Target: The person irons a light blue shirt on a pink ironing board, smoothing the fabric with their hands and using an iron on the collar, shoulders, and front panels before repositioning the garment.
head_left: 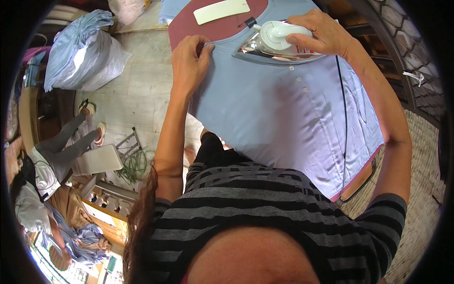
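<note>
A light blue shirt (236, 99) with a sheen and a few small buttons lies spread over an ironing board with a dark red cover (189, 23). My right hand (321, 35) is wrapped round the handle of a white and silver iron (276, 38), whose soleplate rests on the shirt, its tip toward my left hand. At the garment's curved neckline edge, my left hand (190, 61) pinches the cloth between thumb and fingers. A black cord (345, 113) runs down across the shirt on the right. Creases show in the cloth at the lower right.
A white oblong plate (221, 11) lies on the board's far end. Left of me stands a big bag (94, 59) heaped with light blue cloth. Another person (42, 175) sits at the lower left near a white stool (97, 160) and a coiled green hose (135, 166). A metal lattice (406, 42) borders the right.
</note>
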Action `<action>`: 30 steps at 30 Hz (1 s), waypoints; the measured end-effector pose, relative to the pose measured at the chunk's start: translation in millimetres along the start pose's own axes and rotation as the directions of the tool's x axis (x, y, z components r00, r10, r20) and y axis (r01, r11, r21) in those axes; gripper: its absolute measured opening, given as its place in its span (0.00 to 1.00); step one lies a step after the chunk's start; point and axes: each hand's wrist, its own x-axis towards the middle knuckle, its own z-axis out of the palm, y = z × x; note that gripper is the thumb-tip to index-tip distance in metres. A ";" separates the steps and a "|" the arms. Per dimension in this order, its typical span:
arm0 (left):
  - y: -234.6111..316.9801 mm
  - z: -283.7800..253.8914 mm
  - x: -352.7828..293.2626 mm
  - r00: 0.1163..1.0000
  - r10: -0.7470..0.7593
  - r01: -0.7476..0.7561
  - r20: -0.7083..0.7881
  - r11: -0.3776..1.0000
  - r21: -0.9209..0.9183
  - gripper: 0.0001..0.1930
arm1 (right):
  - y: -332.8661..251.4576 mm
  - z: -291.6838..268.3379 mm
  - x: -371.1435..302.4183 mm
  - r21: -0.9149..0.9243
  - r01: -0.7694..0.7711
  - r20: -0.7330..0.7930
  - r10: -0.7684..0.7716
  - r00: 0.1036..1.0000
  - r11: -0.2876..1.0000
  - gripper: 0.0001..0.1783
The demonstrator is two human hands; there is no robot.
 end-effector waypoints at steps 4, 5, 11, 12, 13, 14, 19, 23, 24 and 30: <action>1.2 -9.4 0.2 0.996 -0.078 0.079 0.047 0.997 -0.007 0.09 | -22.6 15.5 17.6 -0.011 -0.118 -0.061 0.117 0.991 0.993 0.21; -2.8 -12.0 -2.6 0.998 -0.055 0.055 0.018 0.998 0.010 0.10 | -27.1 20.0 23.5 -0.019 -0.076 -0.105 0.073 0.992 0.997 0.21; -4.7 -40.8 -53.5 0.996 -0.081 0.077 0.022 0.987 0.140 0.11 | -46.6 39.9 46.3 -0.061 -0.081 -0.181 0.068 0.981 0.995 0.21; -4.7 -41.3 -63.1 0.999 -0.036 0.030 0.032 0.984 0.175 0.11 | -42.6 46.7 48.2 -0.133 -0.032 -0.264 -0.004 0.965 0.991 0.22; -5.6 -42.2 -71.3 0.999 0.013 -0.023 0.047 0.978 0.208 0.11 | -38.6 51.6 46.8 -0.211 0.005 -0.338 -0.078 0.938 0.978 0.22; -12.4 -46.3 -81.3 1.000 -0.025 0.024 0.010 0.994 0.108 0.12 | -63.5 31.5 61.3 -0.145 -0.187 -0.054 0.181 0.982 0.972 0.23; -0.4 -55.3 -74.5 0.999 0.050 -0.049 -0.013 0.998 0.042 0.08 | -50.2 25.6 44.7 -0.027 -0.230 -0.121 0.225 0.967 0.973 0.28; 24.1 -39.1 -63.1 0.974 0.226 -0.226 0.009 0.973 -0.036 0.06 | -44.5 -8.0 -16.3 0.022 -0.417 -0.209 0.412 0.887 0.909 0.28; 29.6 -31.7 -59.6 0.952 0.303 -0.301 0.031 0.951 -0.069 0.06 | -57.8 -20.5 -37.3 0.089 -0.503 -0.207 0.510 0.835 0.860 0.28; 73.5 36.8 -53.2 0.781 0.560 -0.474 0.277 0.820 -0.320 0.10 | -178.2 -59.9 -173.9 0.510 -0.797 -0.228 0.944 0.238 0.323 0.22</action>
